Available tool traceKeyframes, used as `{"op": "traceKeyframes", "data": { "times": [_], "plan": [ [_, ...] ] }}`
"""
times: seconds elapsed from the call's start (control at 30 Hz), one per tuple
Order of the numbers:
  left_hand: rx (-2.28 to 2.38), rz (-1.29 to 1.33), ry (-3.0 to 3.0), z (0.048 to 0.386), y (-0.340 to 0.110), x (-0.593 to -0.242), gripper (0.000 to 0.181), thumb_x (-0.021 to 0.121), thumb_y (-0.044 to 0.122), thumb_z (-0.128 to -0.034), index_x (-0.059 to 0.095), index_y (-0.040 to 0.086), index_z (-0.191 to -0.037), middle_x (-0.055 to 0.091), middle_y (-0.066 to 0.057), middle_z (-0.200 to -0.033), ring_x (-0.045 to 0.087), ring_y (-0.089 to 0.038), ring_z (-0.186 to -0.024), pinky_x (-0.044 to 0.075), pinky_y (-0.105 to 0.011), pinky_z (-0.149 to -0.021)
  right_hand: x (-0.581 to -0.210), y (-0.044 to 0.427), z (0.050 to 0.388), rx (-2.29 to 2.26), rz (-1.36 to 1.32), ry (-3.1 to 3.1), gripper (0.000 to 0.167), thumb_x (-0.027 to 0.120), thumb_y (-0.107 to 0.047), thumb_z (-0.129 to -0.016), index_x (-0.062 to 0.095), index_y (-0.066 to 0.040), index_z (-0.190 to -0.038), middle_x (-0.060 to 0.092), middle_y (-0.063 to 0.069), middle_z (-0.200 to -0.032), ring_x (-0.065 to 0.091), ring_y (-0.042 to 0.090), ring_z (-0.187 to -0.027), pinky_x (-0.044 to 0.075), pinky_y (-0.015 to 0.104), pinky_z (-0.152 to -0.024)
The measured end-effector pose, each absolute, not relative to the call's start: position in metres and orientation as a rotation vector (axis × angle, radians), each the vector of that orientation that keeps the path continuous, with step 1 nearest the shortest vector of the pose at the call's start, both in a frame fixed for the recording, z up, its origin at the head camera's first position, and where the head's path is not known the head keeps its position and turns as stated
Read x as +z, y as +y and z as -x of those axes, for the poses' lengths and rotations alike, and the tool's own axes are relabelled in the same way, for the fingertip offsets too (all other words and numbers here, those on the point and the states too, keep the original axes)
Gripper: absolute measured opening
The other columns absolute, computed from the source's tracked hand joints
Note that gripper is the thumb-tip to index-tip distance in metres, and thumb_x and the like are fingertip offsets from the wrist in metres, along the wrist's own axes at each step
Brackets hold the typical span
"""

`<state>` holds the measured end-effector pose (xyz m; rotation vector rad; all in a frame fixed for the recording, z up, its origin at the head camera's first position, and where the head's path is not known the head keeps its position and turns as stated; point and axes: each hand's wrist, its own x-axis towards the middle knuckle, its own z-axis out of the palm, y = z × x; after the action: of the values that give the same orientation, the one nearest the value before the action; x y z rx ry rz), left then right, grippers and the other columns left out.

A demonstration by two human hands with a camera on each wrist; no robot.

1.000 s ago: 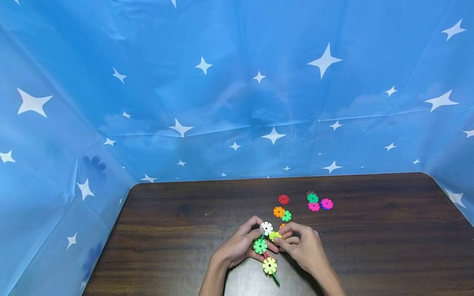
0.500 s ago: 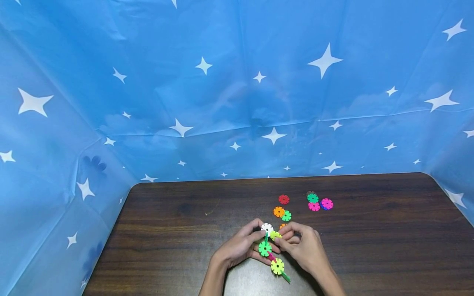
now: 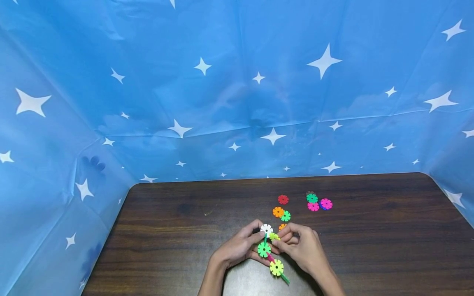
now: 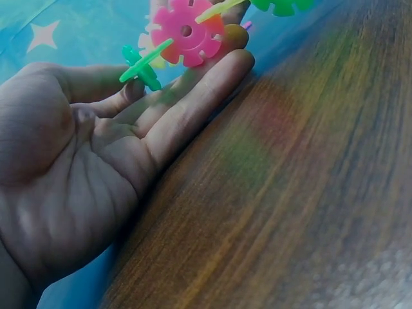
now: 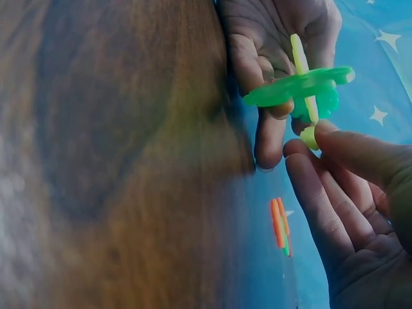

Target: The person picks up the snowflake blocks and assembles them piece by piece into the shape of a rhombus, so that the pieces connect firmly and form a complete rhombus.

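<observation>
A linked chain of slotted plastic snowflake discs hangs from my left hand point(image 3: 240, 247). Its thumb and forefinger pinch the chain near the white disc point(image 3: 266, 227), while the other fingers lie extended behind. Below the white one come a green disc point(image 3: 261, 250), a pink disc point(image 4: 168, 29) and a yellow disc point(image 3: 273, 269), with another green disc point(image 3: 285, 279) edge-on at the end. My right hand point(image 3: 304, 248) pinches a yellow-green disc point(image 5: 309, 136) between thumb and fingertips, right beside the white disc. Whether these two discs are joined, I cannot tell.
On the dark wooden table point(image 3: 177, 250), beyond my hands, lie a red disc point(image 3: 283, 197), an orange disc point(image 3: 275, 213) and a green disc point(image 3: 287, 217). Farther right is an overlapping group with a teal disc point(image 3: 310, 200) and a pink disc point(image 3: 324, 201). A blue star-patterned cloth point(image 3: 229, 102) surrounds the table.
The lower part of the chain has swung to the right and its discs have turned a little. Both hands stay nearly in place, still pinching the same discs.
</observation>
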<state>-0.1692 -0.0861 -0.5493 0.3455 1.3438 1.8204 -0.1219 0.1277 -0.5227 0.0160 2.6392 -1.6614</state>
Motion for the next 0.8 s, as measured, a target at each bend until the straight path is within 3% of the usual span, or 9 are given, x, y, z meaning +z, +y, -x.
{"op": "traceKeyframes", "data": {
  "times": [0.27,0.57,0.8],
  "plan": [
    [1.816,-0.358,1.332,0.1679,-0.0878,-0.5517,0.013,0.037,0.020,-0.1186,0.042,0.008,-0.118,0.068,-0.011,-0.113,0.076,-0.020,-0.101,0.068,-0.038,-0.082,-0.5278,0.1268,0.1224,-1.676,0.107,2.627,0.017,0.092,-0.007,-0.084,0.076,-0.009,-0.089,0.077,-0.001,-0.080,0.073,0.002,-0.073,0.062,0.020,-0.067],
    [1.817,-0.326,1.324,0.1694,-0.0856,-0.5513,0.017,0.034,0.023,-0.1194,0.044,0.009,-0.120,0.077,-0.026,-0.116,0.079,-0.024,-0.104,0.068,-0.039,-0.082,-0.5234,0.1326,0.1232,-1.753,-0.001,2.598,0.013,0.086,-0.002,-0.088,0.074,-0.007,-0.091,0.077,0.005,-0.083,0.074,0.009,-0.068,0.062,0.021,-0.064],
    [1.809,-0.350,1.334,0.1706,-0.0853,-0.5521,0.018,0.035,0.023,-0.1192,0.045,0.008,-0.120,0.076,-0.028,-0.118,0.079,-0.022,-0.103,0.068,-0.037,-0.079,-0.5238,0.1312,0.1235,-1.770,-0.029,2.597,0.014,0.087,0.000,-0.087,0.074,-0.006,-0.090,0.076,0.005,-0.083,0.074,0.011,-0.066,0.062,0.021,-0.062]
  ]
}}
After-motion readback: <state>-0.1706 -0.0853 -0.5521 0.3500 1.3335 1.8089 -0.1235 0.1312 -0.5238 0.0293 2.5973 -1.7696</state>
